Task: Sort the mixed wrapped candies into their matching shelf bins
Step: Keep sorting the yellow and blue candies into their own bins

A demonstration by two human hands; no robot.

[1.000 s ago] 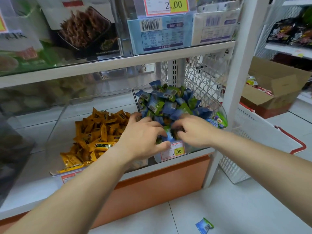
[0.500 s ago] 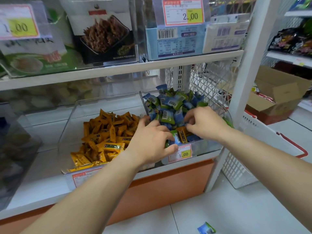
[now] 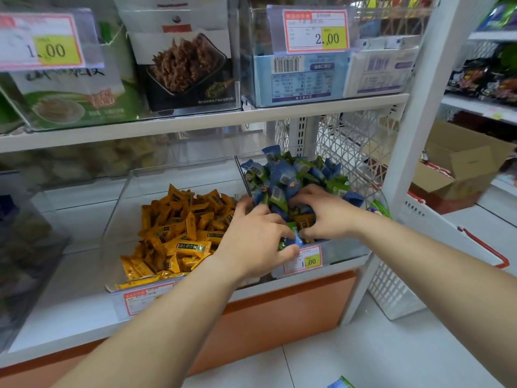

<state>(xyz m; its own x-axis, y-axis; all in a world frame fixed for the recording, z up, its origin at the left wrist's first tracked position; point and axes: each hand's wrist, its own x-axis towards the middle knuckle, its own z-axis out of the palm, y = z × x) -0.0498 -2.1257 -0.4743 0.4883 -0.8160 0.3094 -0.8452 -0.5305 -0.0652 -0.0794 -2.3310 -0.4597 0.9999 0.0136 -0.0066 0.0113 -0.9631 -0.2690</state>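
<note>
**Desk:** Where were the hands when you paused?

**Operator:** Both were in the blue-green bin [image 3: 347, 247]. On my feed the left hand [image 3: 257, 242] had its fingers curled over a blue-and-green candy [image 3: 291, 238] at the bin's front edge, with the thumb under it, pinching it. The right hand [image 3: 326, 217] lay just beside the left, fingers bent down into the blue-and-green pile [image 3: 282, 177]. I couldn't tell whether it gripped anything.

**Desk:** And the stray one?

**Operator:** One orange candy [image 3: 305, 221] sat inside that bin between the two hands, against the right hand's fingers. The other orange candies [image 3: 179, 228] were heaped in the clear bin [image 3: 131, 191] just left of the blue-green bin.

**Desk:** What else was around it?

**Operator:** A price tag [image 3: 303, 260] hung on its front wall, just below the left thumb. A white basket [image 3: 419, 233] stood to its right on the floor, with a cardboard box [image 3: 461, 169] beyond that. A loose candy [image 3: 340, 383] lay on the tiles well below the bin.
</note>
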